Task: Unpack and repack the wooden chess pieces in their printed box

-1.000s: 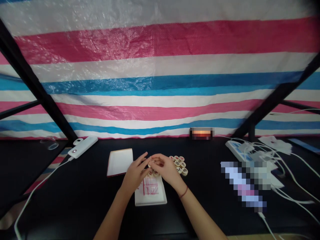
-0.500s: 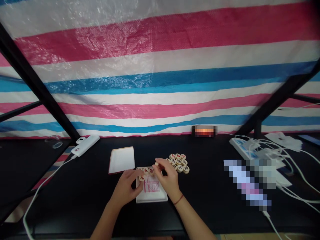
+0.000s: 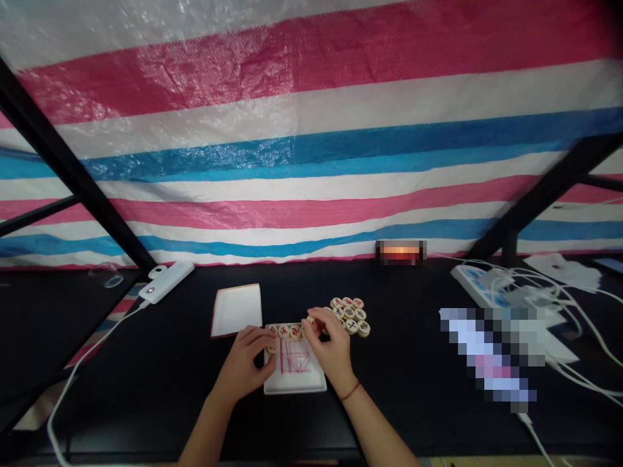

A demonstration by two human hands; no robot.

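Observation:
In the head view, a shallow white box (image 3: 294, 383) with red lines drawn on its bottom lies between my hands. Along its far side stands a row of round xiangqi pieces (image 3: 283, 332) with red characters. My left hand (image 3: 247, 362) is closed on a xiangqi piece (image 3: 271, 348) at the box's left side, below the row. My right hand (image 3: 331, 345) pinches another xiangqi piece (image 3: 310, 320) above the box's far right corner. Beyond that hand sits a block of several xiangqi pieces (image 3: 348, 314), partly hidden by my fingers.
The box lid (image 3: 237, 310) lies behind my left hand. A white device (image 3: 168, 283) with a cable is at the back left. On the right are a power strip (image 3: 470, 285), tangled white cables and a blurred-out phone-like object (image 3: 479, 357). Black frame bars (image 3: 82, 188) rise at both sides.
My left hand's piece has tilted and sits slightly lower left, so more of the row's left end shows. My right hand has shifted slightly right.

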